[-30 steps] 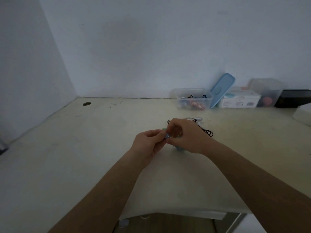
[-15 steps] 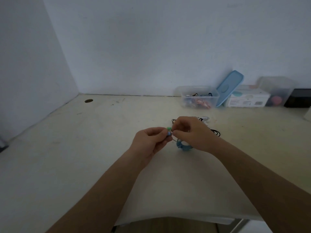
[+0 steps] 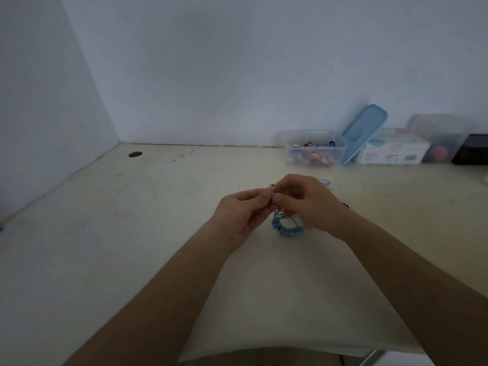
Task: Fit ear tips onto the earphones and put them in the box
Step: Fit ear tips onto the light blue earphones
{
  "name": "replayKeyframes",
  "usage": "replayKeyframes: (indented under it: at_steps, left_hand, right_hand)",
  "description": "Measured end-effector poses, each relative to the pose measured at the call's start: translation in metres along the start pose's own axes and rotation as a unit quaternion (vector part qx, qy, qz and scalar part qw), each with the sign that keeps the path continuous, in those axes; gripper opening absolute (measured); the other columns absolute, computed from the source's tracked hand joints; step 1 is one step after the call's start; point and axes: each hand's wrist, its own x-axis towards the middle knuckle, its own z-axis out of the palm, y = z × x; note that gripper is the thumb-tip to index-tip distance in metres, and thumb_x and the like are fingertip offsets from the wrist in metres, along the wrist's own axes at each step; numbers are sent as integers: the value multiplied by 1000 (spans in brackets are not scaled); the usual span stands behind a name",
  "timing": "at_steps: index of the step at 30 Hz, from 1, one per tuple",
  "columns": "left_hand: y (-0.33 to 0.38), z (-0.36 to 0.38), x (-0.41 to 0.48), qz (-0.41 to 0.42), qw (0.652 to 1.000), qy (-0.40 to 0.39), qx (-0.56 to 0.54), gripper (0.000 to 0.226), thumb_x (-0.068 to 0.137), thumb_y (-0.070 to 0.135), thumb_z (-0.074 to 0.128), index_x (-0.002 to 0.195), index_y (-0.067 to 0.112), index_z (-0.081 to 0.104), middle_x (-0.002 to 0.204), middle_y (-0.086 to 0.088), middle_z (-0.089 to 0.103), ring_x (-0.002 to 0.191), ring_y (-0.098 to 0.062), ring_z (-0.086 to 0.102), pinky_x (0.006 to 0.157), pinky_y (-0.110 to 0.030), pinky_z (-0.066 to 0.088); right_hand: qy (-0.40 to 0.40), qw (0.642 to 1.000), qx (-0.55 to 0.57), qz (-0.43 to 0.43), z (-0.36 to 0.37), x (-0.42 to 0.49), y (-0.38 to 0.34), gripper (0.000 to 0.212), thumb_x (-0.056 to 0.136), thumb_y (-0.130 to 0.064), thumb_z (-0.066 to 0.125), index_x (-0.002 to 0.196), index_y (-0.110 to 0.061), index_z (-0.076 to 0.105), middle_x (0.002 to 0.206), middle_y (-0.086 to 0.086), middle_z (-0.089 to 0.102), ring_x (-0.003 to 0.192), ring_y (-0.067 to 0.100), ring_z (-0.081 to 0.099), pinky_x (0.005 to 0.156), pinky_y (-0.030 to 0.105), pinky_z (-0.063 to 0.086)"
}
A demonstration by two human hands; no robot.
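Observation:
My left hand (image 3: 243, 212) and my right hand (image 3: 306, 204) meet fingertip to fingertip above the middle of the table. Both pinch a small earbud piece (image 3: 272, 198) of the earphones, mostly hidden by the fingers. A bundled blue earphone cable (image 3: 286, 229) hangs from it and rests on the table below my hands. Whether an ear tip is on the bud cannot be seen. A clear plastic box (image 3: 314, 147) holding several coloured earphones stands at the back by the wall.
A blue lid (image 3: 365, 130) leans on the wall beside the clear box. A white carton (image 3: 390, 151), a second clear tub (image 3: 443, 138) and a black object (image 3: 472, 150) line the back right. Black cable (image 3: 346, 205) lies behind my right hand. A round hole (image 3: 135, 154) sits back left.
The green tip seen between my fingers half a second ago is now hidden by them. The blue cable bundle shows more below my hands. Both hands stay together.

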Motion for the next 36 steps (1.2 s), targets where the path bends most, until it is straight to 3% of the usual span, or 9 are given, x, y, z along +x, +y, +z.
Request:
replayKeyframes:
  at_steps: [4,8,11,14,20,24,26,31,36]
  left_hand:
    - [21,-15,5,39,994,56,91,20,94,27,65,99,8,71,95,-3,76,79,-14,69,67,-25,57]
    - [36,-40,15,102,957,144,229,14,92,30,67,94,17,73,91,5,76,75,-10,63,64,-23,48]
    - [32,-48,22,161,910,136,358,6,88,20,70,93,19,74,86,6,73,69,-5,61,61,-17,44]
    - [32,-55,29,197,855,119,464,11,87,15,71,89,25,75,86,15,70,78,4,62,68,-10,41]
    - [44,-65,44,163,764,72,621,19,91,13,64,91,29,72,86,20,62,79,7,55,62,-2,35]
    - [41,-81,49,193,760,99,612,17,91,16,65,92,32,71,93,17,65,78,5,57,66,-4,35]
    - [36,-87,50,187,766,80,610,17,91,19,65,95,34,72,97,17,66,77,3,59,65,-6,36]
    - [30,-93,55,175,742,55,644,20,93,19,63,97,36,72,96,19,61,78,5,55,68,-4,35]
    - [21,-90,60,179,743,49,643,21,93,20,62,102,37,72,92,19,60,80,3,54,77,-17,40]
  right_hand:
    - [42,995,84,43,-10,2,2,9,90,-17,70,91,-8,68,72,5,66,63,16,57,65,32,52]
    - [45,985,155,61,-21,8,3,9,92,-15,66,95,-8,70,83,8,70,63,12,58,66,26,57]
    - [44,978,190,74,-20,16,0,9,94,-11,63,97,-6,70,79,4,72,57,9,55,60,22,54]
    - [36,971,218,90,-17,27,-4,10,94,-8,63,98,-2,71,73,5,68,56,12,51,58,23,49]
    - [-9,965,239,106,-7,43,-7,14,94,-4,60,89,-1,72,66,7,62,48,11,40,46,21,34]
    - [-53,946,300,106,0,40,2,20,82,-14,64,94,0,70,68,5,64,48,8,38,45,20,34]
    - [-49,937,327,109,5,37,8,24,79,-16,64,95,1,70,70,6,65,47,7,38,44,19,36]
    - [-34,939,325,109,7,38,16,20,78,-18,66,90,-4,75,72,7,66,47,7,38,44,20,35]
    - [-7,946,302,120,10,38,20,15,91,-8,62,87,-5,76,71,8,67,47,8,38,46,21,35]
